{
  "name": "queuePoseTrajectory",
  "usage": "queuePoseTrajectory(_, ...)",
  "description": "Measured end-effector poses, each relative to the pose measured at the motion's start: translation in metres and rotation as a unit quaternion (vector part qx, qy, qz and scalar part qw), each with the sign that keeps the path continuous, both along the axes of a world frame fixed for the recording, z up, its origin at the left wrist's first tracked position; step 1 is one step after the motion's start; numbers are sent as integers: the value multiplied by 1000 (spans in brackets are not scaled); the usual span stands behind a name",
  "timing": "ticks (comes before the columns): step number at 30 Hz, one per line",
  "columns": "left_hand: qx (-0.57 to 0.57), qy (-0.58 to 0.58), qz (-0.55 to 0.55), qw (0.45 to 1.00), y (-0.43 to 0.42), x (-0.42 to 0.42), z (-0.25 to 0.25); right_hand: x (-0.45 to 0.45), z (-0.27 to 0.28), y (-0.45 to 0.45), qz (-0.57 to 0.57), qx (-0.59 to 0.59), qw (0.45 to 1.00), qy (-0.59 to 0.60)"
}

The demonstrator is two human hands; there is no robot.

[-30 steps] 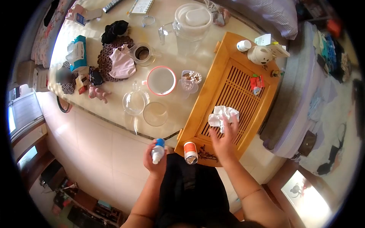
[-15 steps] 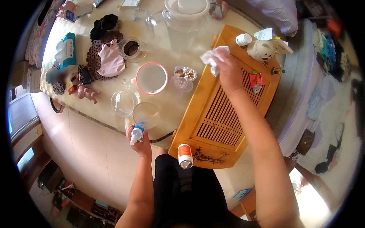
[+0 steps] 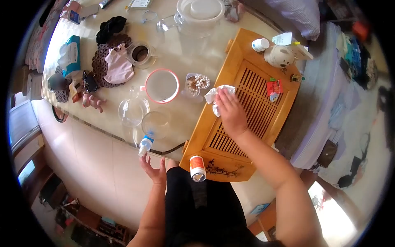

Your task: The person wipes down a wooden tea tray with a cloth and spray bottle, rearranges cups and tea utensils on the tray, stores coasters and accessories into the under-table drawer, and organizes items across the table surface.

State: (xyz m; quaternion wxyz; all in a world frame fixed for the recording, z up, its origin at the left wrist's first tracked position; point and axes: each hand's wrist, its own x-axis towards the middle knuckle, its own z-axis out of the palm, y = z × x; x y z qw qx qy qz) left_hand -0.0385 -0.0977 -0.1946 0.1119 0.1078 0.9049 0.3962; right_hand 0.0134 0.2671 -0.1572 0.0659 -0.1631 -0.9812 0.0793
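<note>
My right hand [image 3: 231, 112] presses a crumpled white tissue [image 3: 225, 89] against the left rim of the wooden slatted tray [image 3: 214, 122]. Fingers apart and holding nothing, my left hand [image 3: 154, 169] is just below a small spray bottle with a blue end [image 3: 145, 145], which is at the table's front edge. Beyond that bottle are a clear round glass [image 3: 156, 124] and a clear glass cup [image 3: 132, 112]. A white bottle with an orange label [image 3: 197, 168] is on the tray's near end. The cotton swab box [image 3: 197, 84] lies left of the tissue.
On the table [image 3: 173, 105] are a red-rimmed mug [image 3: 162, 86], a large clear pitcher [image 3: 199, 18], a glass pot [image 3: 140, 54], a pink cloth [image 3: 119, 64] and a tissue pack [image 3: 70, 56]. The tray also bears a red packet [image 3: 274, 89] and a bear-faced container [image 3: 279, 56].
My right hand has taken up the tissue from the slats and moved it to the tray's left rim, lately toward me. My left hand has let go of the spray bottle at the table edge.
</note>
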Motion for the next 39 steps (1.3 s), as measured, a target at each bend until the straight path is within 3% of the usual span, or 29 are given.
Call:
queuePoseTrajectory(2, -7, -29, -14, 999, 3, 1, 15, -22, 23, 26, -131, -194, 972, 8)
queuePoseTrajectory(3, -1, -28, -13, 1000, 6, 2, 22, -44, 29, 45, -238, -276, 931, 25)
queuePoseTrajectory(4, 4, -36, -13, 999, 4, 8, 25, -36, -10, 62, -80, 15, 995, 53)
queuePoseTrajectory(7, 43, -58, -34, 997, 9, 11, 27, -14, 0, 8, -164, -163, 973, 17)
queuePoseTrajectory(8, 52, -87, -54, 993, 10, 13, 32, 7, -3, -11, -31, -45, 998, -42)
queuePoseTrajectory(10, 75, -134, -88, 984, 23, 14, 33, 14, -5, -11, -7, -39, 998, -47)
queuePoseTrajectory(12, 129, -205, -83, 967, 38, 16, 34, -23, 14, 21, -132, -97, 986, -30)
queuePoseTrajectory(14, 112, -194, -137, 965, 53, 9, 45, -64, 7, 72, -183, -104, 977, 19)
queuePoseTrajectory(16, 107, -305, -115, 939, 54, 9, 43, -78, -18, 104, -174, -17, 982, 75)
queuePoseTrajectory(19, 87, -392, -111, 909, 49, 15, 49, -61, -30, 78, -225, -138, 957, 121)
queuePoseTrajectory(20, 81, -403, -114, 904, 50, 15, 51, -48, -20, 57, -174, -89, 976, 100)
queuePoseTrajectory(21, 71, -337, -146, 927, 51, 15, 57, -35, -19, 37, -160, -84, 981, 65)
queuePoseTrajectory(23, 49, -201, -209, 956, 59, 15, 76, -8, -11, -18, -151, -183, 970, 44)
queuePoseTrajectory(24, 39, -128, -238, 962, 62, 16, 80, 7, -6, -44, -140, -302, 942, 49)
queuePoseTrajectory(25, 14, -106, -282, 953, 55, 21, 76, 30, -19, -67, -26, -175, 984, 9)
queuePoseTrajectory(27, 31, -82, -320, 943, 61, 28, 80, 48, 8, -97, 25, -251, 967, -20)
queuePoseTrajectory(29, 39, -28, -356, 933, 66, 33, 80, 65, 15, -109, 119, -256, 959, -14)
queuePoseTrajectory(32, 58, -2, -357, 932, 71, 36, 63, 53, 22, -69, 217, -276, 935, 53)
queuePoseTrajectory(33, 53, -3, -341, 939, 76, 37, 67, 34, 23, -43, 180, -264, 943, 93)
queuePoseTrajectory(34, 39, -1, -347, 937, 78, 38, 69, 29, 6, -18, 180, -118, 968, 126)
queuePoseTrajectory(35, 28, 1, -354, 935, 79, 39, 70, 25, -6, 11, 56, -171, 978, 105)
queuePoseTrajectory(36, 17, 2, -362, 932, 79, 41, 71, 7, 11, 37, -177, -390, 902, 58)
queuePoseTrajectory(37, 17, -8, -364, 931, 80, 41, 74, 11, -17, 61, -138, -108, 980, 99)
queuePoseTrajectory(39, 23, 2, -363, 931, 76, 43, 69, 14, 5, 31, -277, -420, 859, 91)
